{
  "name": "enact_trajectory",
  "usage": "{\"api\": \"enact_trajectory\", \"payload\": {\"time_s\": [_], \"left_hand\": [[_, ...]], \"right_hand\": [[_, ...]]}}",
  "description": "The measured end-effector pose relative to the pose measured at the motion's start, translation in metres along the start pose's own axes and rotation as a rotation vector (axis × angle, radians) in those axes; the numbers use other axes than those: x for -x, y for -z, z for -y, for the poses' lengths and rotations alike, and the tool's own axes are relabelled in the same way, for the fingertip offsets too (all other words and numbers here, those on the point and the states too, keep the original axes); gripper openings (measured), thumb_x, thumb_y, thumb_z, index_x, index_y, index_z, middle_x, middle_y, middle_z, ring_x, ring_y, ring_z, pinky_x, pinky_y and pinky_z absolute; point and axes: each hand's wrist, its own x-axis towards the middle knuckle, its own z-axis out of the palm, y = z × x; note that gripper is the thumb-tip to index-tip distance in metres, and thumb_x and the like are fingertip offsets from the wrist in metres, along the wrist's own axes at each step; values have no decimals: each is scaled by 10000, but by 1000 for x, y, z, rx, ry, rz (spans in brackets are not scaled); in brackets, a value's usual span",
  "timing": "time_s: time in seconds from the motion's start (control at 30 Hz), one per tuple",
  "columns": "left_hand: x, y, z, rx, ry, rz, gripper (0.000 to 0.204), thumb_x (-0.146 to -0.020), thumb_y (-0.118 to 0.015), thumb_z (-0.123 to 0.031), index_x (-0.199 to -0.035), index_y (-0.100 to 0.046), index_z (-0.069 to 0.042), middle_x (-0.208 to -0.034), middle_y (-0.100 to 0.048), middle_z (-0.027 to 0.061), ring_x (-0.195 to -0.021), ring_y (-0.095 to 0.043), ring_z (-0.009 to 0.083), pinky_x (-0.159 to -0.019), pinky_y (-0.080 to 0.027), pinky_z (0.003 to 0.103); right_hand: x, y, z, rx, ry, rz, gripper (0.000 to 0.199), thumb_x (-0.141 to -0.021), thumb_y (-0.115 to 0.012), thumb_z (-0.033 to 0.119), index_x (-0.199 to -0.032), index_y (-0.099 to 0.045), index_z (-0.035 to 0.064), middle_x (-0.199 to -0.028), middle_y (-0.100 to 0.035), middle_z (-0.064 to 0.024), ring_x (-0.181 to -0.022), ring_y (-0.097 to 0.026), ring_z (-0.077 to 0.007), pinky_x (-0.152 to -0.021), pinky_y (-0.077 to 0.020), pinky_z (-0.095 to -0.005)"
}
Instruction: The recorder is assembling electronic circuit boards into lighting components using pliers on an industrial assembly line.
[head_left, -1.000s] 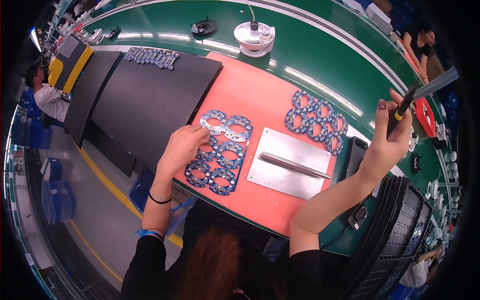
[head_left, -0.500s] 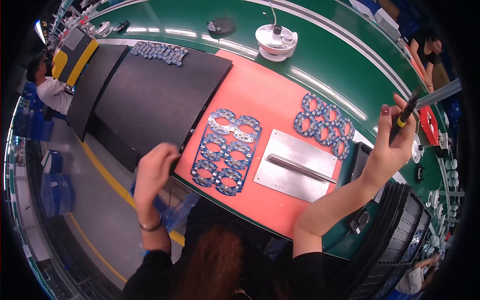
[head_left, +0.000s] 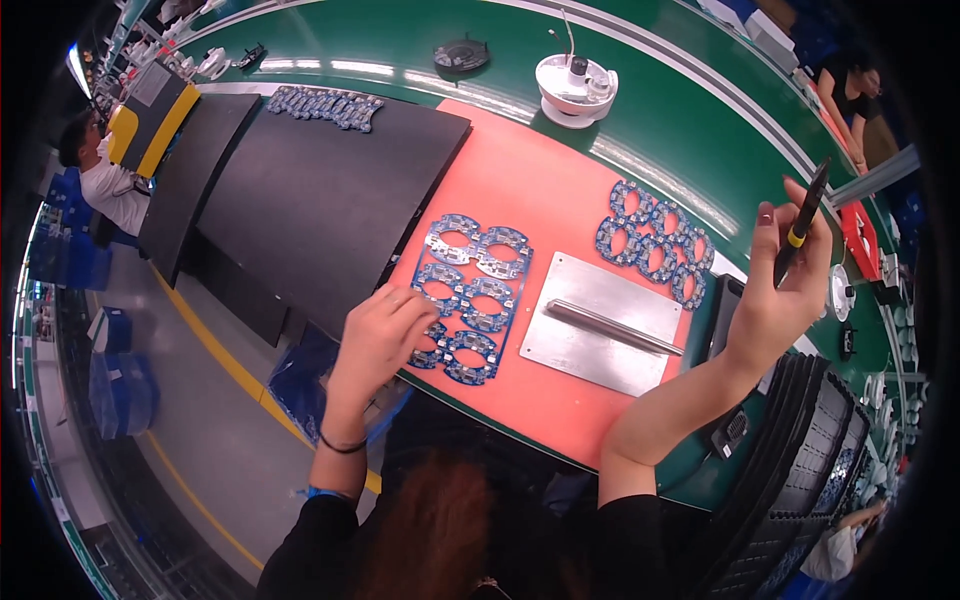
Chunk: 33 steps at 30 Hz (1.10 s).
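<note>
My left hand (head_left: 383, 335) is over the left edge of a blue circuit board panel (head_left: 474, 290) that has ring-shaped boards in two columns. Its fingers are bent together and hide part of that edge; whether they grip anything cannot be seen. Raised at the right, my right hand (head_left: 785, 265) is closed around a slim black pen-like tool (head_left: 806, 215) with a yellow band, its pointed end up. Between the hands, a silver metal plate (head_left: 590, 355) with a raised bar (head_left: 615, 328) lies on the orange mat (head_left: 515, 160).
More ring-shaped boards (head_left: 655, 240) lie at the mat's far right. A black board (head_left: 320, 200) at the left carries a row of small circuit boards (head_left: 325, 108). Beyond the mat stands a white round device (head_left: 575, 92). Black trays (head_left: 790, 450) are stacked at the right.
My left hand has moved right, from beside the mat to the panel's left edge. My right hand stays raised with the tool, which is tilted slightly differently.
</note>
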Motion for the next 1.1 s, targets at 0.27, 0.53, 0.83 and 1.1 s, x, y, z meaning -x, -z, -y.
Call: {"api": "enact_trajectory", "payload": {"time_s": [0.27,0.53,0.83,1.1], "left_hand": [[-20,-46,30,30,-90,80,112,-845,-731,-118,-929,-681,-63,-918,-675,53,-910,-651,255,-830,-512,386],[-37,-36,36,100,-52,197,68,-877,-686,-95,-918,-666,-45,-886,-696,96,-863,-679,297,-755,-541,382],[-25,-22,43,397,89,178,56,-907,-674,-46,-942,-657,-5,-865,-693,110,-779,-675,251,-719,-536,341],[-8,-16,40,244,148,138,88,-864,-718,-29,-925,-658,-7,-871,-686,112,-769,-666,241,-704,-535,327]], "right_hand": [[-2,7,-8,-17,-3,-36,295,-951,-661,46,-1246,-656,30,-931,-659,-30,-931,-692,-138,-871,-516,-278],[-4,11,-7,-8,21,-59,289,-954,-664,52,-1241,-653,23,-933,-653,-32,-894,-672,-128,-865,-521,-271],[-4,17,-9,2,-53,7,292,-974,-620,11,-1265,-632,1,-1038,-615,-44,-1019,-661,-165,-971,-522,-299],[-5,14,-10,58,-49,13,307,-959,-635,18,-1266,-636,4,-1036,-627,-44,-1005,-678,-175,-944,-508,-293]]}}
